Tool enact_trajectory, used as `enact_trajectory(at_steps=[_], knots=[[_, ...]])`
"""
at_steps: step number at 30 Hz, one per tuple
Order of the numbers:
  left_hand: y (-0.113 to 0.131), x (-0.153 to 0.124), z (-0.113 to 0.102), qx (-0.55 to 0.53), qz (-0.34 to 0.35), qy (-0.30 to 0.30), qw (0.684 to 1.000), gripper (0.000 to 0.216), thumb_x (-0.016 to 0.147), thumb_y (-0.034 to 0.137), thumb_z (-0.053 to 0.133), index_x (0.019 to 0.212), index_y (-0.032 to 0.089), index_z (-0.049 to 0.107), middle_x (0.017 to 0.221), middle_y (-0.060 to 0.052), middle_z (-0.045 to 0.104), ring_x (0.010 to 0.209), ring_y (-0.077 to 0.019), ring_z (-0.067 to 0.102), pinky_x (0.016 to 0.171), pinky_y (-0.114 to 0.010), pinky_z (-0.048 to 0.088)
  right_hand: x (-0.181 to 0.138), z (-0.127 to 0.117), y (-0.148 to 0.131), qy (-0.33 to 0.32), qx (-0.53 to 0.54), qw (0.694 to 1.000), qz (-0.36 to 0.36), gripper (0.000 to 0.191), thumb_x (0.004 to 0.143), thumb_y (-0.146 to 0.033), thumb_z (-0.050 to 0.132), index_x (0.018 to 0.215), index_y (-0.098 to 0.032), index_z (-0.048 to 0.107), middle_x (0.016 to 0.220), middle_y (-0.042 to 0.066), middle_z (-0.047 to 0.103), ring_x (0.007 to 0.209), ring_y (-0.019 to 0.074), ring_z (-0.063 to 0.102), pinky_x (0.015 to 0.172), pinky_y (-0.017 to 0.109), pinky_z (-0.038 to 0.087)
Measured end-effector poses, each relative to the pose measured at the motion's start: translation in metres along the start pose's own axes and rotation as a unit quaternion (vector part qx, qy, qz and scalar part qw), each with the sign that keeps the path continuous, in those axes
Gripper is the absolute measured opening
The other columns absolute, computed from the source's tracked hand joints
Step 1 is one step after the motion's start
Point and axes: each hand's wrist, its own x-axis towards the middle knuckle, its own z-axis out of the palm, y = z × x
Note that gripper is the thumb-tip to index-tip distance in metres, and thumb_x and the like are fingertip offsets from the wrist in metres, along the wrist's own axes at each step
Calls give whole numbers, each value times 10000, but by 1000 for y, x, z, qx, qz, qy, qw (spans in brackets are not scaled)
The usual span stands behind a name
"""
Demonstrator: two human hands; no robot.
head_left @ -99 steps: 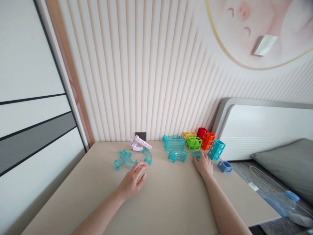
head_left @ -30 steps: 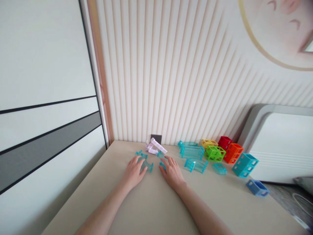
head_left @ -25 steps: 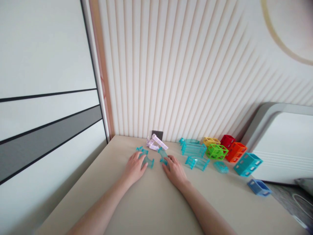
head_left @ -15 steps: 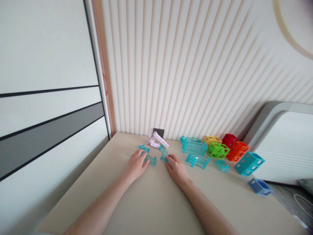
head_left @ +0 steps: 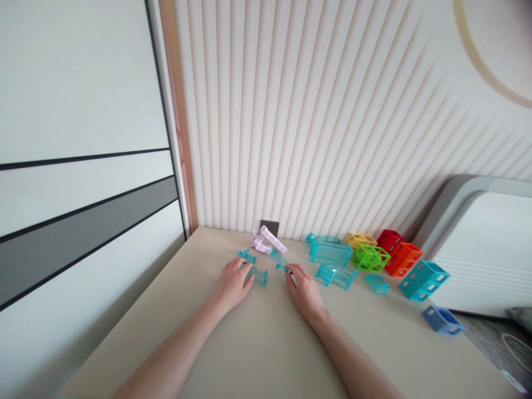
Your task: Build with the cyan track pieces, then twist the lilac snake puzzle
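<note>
Tabletop [head_left: 257, 343]: plain beige; curved track pieces [head_left: 254, 270] at frame centre: clear teal; straight track pieces [head_left: 330, 253] right of centre: same clear teal, ribbed sides; small disc [head_left: 377, 283]: teal; folded strips [head_left: 268, 241] at the wall: pale lilac with white checks; cube frames at right: yellow [head_left: 359, 240], green [head_left: 370, 257], red [head_left: 390, 240], orange [head_left: 403, 257], teal block [head_left: 424, 280], blue block [head_left: 443, 320]; wall [head_left: 316, 122]: cream with vertical ribs; left panel [head_left: 78, 183]: white with a grey band edged in black; socket [head_left: 269, 227]: dark grey.
</note>
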Motion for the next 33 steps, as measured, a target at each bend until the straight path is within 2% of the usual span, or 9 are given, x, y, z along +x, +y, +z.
enact_trajectory(at_steps=[5, 11, 13, 18, 22, 27, 33], knots=[[3, 1, -3, 3, 1, 12, 1000, 220, 934, 268, 503, 1079, 208, 658, 1033, -86, 632, 1035, -255, 588, 976, -443, 459, -1, -2, -4, 36, 22, 999, -15, 229, 978, -244, 454, 1090, -216, 652, 1059, 84, 704, 945, 213, 690, 848, 312, 536], [1, 4, 0, 4, 5, 17, 1000, 291, 892, 84, 480, 1092, 216, 645, 1022, -67, 668, 1042, -244, 592, 974, -418, 460, -1, -4, -9, 45, 52, 997, -43, 227, 985, -242, 455, 1102, -214, 648, 1069, 93, 700, 966, 216, 684, 863, 330, 549], [-1, 4, 1, 5, 0, 23, 1000, 327, 875, 65, 486, 1124, 217, 633, 1056, -70, 666, 1055, -243, 595, 977, -414, 463, -1, -4, -10, 45, 66, 995, -56, 229, 991, -246, 456, 1119, -217, 644, 1079, 97, 696, 981, 216, 680, 873, 333, 550], [-5, 3, 6, 0, -11, 57, 998, 367, 878, 150, 534, 1241, 193, 570, 1254, -118, 632, 1218, -283, 540, 1056, -470, 414, -2, -2, -11, 28, 91, 992, -86, 241, 999, -262, 460, 1157, -235, 640, 1109, 94, 689, 996, 211, 677, 889, 339, 552], [-7, 1, 9, -9, -12, 40, 999, 387, 872, 117, 530, 1249, 197, 556, 1257, -108, 650, 1241, -275, 538, 1081, -490, 388, -2, -3, -13, 24, 102, 990, -99, 248, 1004, -263, 457, 1173, -244, 638, 1113, 92, 688, 1015, 207, 673, 901, 339, 553], [-4, 3, 4, -4, -17, 19, 1000, 409, 836, 26, 539, 1197, 212, 583, 1195, -88, 656, 1185, -252, 566, 1071, -454, 402, -2, -4, -13, 14, 106, 989, -100, 239, 1002, -256, 461, 1166, -240, 634, 1119, 91, 682, 1015, 202, 670, 902, 330, 549], [0, 5, 1, 9, -9, 4, 1000, 381, 839, 55, 586, 1181, 220, 603, 1126, -72, 648, 1121, -246, 576, 1048, -442, 422, -2, -4, -12, 8, 106, 989, -100, 234, 997, -250, 467, 1165, -236, 629, 1123, 88, 678, 1017, 196, 665, 906, 320, 541]])
